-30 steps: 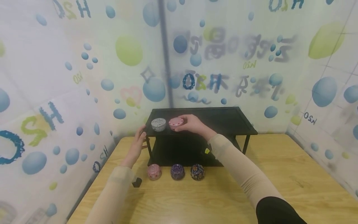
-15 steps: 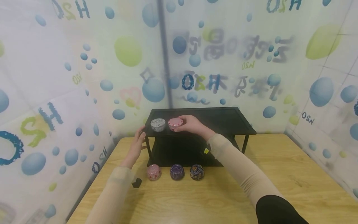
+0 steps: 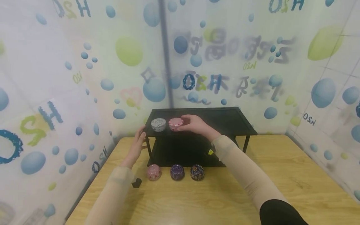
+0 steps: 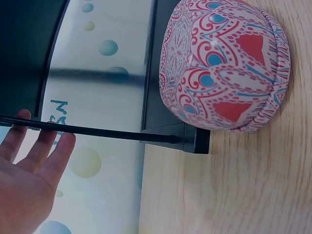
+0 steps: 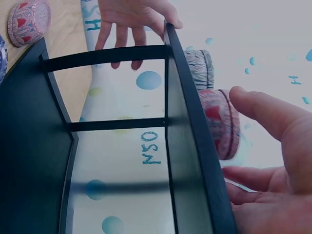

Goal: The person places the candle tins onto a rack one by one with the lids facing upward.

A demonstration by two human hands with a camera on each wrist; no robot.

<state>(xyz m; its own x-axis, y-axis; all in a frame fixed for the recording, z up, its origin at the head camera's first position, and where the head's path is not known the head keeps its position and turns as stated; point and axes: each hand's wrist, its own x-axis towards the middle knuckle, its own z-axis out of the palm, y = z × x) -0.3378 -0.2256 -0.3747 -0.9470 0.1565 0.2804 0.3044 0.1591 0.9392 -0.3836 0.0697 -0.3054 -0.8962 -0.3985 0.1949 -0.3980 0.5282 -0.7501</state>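
A pink round tin with red patches stands on the top of a black two-tier rack, right of a grey patterned tin. Close around the pink tin's right side is my right hand. In the right wrist view its thumb is at the lid's edge, while the other fingers stand apart from the tin. My left hand is at the rack's left end, its fairly straight fingers touching the thin post.
On the wooden table, before the rack, stand a pink patterned tin, a purple tin and a dark floral tin. A small black block lies at left. Printed curtains enclose the table.
My right hand has eased slightly right, its fingers loosening from the pink tin, which stays beside the grey one. The left hand keeps its place at the rack.
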